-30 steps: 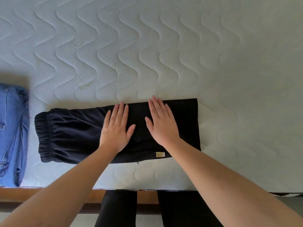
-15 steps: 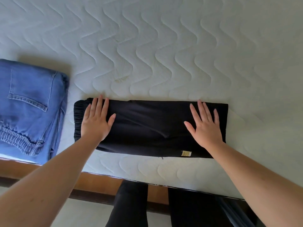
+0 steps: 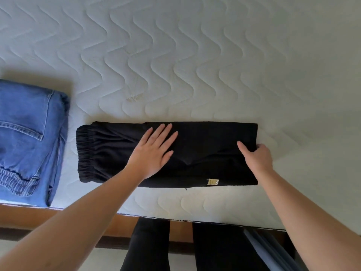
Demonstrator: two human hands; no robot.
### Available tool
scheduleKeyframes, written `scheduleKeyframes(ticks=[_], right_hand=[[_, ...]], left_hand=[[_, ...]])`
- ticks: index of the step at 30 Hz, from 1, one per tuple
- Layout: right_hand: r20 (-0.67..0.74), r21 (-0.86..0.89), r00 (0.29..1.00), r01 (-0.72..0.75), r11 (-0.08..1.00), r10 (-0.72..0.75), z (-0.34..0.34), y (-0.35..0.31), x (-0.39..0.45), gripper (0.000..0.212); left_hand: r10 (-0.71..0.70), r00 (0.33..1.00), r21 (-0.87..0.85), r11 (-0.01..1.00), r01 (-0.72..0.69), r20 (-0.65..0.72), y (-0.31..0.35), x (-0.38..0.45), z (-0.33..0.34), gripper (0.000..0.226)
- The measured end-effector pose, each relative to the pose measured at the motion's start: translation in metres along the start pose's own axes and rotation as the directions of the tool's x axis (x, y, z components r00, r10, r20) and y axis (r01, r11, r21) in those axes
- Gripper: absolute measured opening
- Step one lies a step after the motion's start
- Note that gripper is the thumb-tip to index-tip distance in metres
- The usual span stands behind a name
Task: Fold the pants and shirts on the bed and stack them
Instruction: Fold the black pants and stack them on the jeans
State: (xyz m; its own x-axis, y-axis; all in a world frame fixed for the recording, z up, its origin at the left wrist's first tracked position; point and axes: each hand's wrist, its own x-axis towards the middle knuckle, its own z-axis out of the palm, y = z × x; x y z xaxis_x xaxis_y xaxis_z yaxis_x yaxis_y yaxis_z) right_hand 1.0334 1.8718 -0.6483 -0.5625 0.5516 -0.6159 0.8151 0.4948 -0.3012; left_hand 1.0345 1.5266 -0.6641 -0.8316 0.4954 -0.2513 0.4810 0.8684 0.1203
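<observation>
Black pants (image 3: 207,145), folded into a long strip, lie across the near part of the white quilted mattress (image 3: 195,65), elastic waistband at the left end. My left hand (image 3: 154,151) presses flat on the strip's middle-left, fingers straight. My right hand (image 3: 256,157) grips the strip's right end, thumb on top and fingers tucked under the edge. A small yellow tag (image 3: 213,181) shows near the pants' front edge. Folded blue jeans (image 3: 29,137) sit at the left, apart from the black pants.
The wooden bed frame (image 3: 121,223) runs along the mattress's near edge. My legs in dark trousers (image 3: 211,247) stand against it. The far and right parts of the mattress carry nothing.
My left hand slid from the waistband end to the strip's middle. My right hand moved to the right end and curled around its edge. The view shifted slightly.
</observation>
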Motion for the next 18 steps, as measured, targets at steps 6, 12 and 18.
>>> scheduleKeyframes(ticks=[6,12,18], right_hand=[[0.096,-0.134,0.94,0.337,0.932,-0.326,-0.016,0.007,0.007,0.042],[0.017,-0.142,0.927,0.374,0.916,-0.376,-0.05,0.026,0.026,0.047],[0.022,-0.111,0.943,0.333,0.936,-0.333,-0.078,0.048,0.021,0.043]], left_hand=[[0.129,0.986,0.036,0.99,-0.134,0.109,0.043,0.019,0.02,0.064],[0.122,0.989,0.035,0.991,-0.126,0.084,0.084,0.046,0.025,0.062],[0.088,0.984,0.066,0.993,-0.099,0.155,0.129,0.07,0.028,0.063]])
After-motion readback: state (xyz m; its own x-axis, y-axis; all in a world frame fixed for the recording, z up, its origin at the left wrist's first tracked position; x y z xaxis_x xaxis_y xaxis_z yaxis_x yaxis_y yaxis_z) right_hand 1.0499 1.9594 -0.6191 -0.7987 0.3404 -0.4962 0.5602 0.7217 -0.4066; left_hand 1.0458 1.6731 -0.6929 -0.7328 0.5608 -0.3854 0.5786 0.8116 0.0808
